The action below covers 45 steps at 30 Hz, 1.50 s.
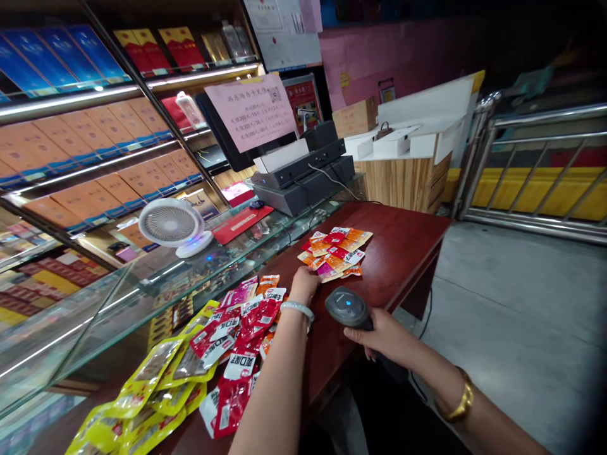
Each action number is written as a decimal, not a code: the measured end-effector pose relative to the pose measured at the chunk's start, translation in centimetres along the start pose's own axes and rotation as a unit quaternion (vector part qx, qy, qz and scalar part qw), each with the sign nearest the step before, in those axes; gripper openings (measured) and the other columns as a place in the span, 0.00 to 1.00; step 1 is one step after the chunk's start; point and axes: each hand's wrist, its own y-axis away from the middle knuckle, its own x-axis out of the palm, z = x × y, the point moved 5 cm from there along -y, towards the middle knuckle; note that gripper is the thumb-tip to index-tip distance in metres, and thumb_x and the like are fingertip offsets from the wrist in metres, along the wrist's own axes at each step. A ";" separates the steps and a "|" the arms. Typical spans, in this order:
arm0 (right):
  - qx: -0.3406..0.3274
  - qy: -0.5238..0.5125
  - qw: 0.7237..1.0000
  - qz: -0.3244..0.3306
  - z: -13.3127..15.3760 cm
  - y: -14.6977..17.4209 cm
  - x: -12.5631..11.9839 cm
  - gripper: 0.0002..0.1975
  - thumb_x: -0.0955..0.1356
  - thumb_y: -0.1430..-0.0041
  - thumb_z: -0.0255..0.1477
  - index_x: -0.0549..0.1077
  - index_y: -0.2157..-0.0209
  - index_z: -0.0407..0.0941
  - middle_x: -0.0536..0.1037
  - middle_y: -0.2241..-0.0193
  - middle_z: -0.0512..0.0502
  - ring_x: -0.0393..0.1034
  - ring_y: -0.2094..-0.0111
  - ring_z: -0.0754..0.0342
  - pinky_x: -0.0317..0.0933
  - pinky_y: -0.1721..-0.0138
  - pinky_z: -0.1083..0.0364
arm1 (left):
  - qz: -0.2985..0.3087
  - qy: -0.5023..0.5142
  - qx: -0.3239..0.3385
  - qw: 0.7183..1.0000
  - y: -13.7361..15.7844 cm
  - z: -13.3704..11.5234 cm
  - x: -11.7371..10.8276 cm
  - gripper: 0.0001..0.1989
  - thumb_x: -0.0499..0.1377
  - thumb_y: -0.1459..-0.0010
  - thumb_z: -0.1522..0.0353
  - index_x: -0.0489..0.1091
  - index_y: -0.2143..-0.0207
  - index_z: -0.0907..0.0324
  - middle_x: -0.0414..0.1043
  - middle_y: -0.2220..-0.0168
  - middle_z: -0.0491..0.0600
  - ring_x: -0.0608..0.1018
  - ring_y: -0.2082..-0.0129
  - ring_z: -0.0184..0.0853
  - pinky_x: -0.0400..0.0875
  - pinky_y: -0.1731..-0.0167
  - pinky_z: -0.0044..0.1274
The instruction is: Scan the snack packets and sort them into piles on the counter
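My right hand (379,335) is closed around the handle of a dark grey barcode scanner (349,308), whose top shows a small blue light. My left hand (305,285) reaches to the near left edge of a pile of small orange, red and white snack packets (339,251). Its fingertips are beside or on a purple packet (329,272); the back of the hand hides most of the fingers, so I cannot tell whether they grip it. Under and left of my left forearm lie red and white snack packets (246,325) and larger yellow snack bags (156,373).
The packets lie on a dark red wooden desk (398,234). Beside it runs a glass display counter (109,309) with a white fan (173,224), a red folder (241,224) and a monitor (222,126). A metal railing (535,221) stands at right.
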 end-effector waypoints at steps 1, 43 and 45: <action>-0.003 0.002 1.000 0.000 0.0 0.0 0.0 0.20 0.71 0.46 0.46 0.69 0.62 0.44 0.70 0.87 0.57 0.67 0.85 0.55 0.60 0.82 0.59 | -0.005 -0.001 -0.001 1.000 0.4 0.2 -0.7 0.18 0.68 0.55 0.72 0.74 0.59 0.64 0.77 0.72 0.51 0.78 0.72 0.34 0.67 0.69 0.23; -0.023 -0.041 0.992 0.113 3.6 -3.6 5.8 0.24 0.73 0.48 0.50 0.72 0.63 0.43 0.71 0.84 0.55 0.67 0.85 0.57 0.61 0.83 0.60 | -0.149 -0.179 -0.111 0.966 11.3 12.8 -21.1 0.16 0.52 0.41 0.57 0.73 0.66 0.58 0.77 0.70 0.49 0.77 0.70 0.39 0.64 0.70 0.26; -0.019 -0.058 0.991 0.117 3.3 -4.1 5.9 0.25 0.73 0.48 0.50 0.72 0.63 0.43 0.71 0.84 0.55 0.67 0.85 0.57 0.61 0.83 0.60 | -0.188 -0.245 -0.124 0.943 11.7 12.7 -22.0 0.17 0.53 0.41 0.56 0.73 0.61 0.58 0.78 0.64 0.52 0.78 0.63 0.43 0.66 0.67 0.28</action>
